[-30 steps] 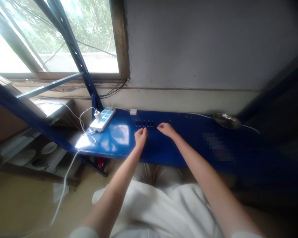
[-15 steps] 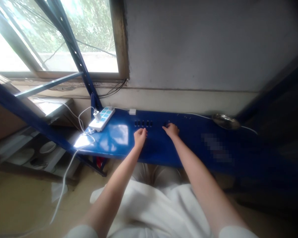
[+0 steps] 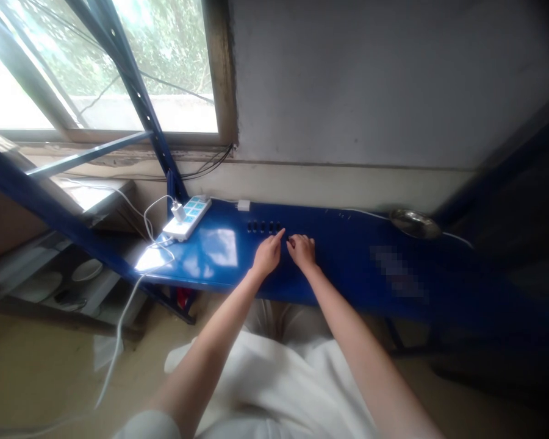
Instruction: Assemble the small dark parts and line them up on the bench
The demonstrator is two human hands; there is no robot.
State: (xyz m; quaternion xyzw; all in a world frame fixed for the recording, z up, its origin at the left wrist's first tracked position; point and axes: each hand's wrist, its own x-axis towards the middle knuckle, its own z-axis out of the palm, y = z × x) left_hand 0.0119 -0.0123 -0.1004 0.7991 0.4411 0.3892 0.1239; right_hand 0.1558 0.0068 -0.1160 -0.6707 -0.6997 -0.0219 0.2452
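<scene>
Several small black cylinder-like pieces [image 3: 263, 227] stand in a row on the blue table [image 3: 348, 268]; their exact kind is too small to make out. My left hand [image 3: 268, 255] is just in front of the row's right end, index finger stretched toward the last piece and the other fingers curled. Whether that fingertip touches it I cannot tell. Close by on the right, my right hand [image 3: 303, 251] is closed with thumb and finger together, and a small dark piece [image 3: 290, 241] shows at the tips.
A white power strip [image 3: 188, 218] with a plugged-in charger lies at the table's left end, its cable trailing to the floor. Behind the row is a white adapter [image 3: 243, 205]. Tiny light bits [image 3: 341, 215] and a shiny metal dish [image 3: 415, 223] lie toward the back right.
My right hand has moved left, toward my left hand, with a small dark piece at its fingertips. My left hand has shifted slightly right and its index finger now points out.
</scene>
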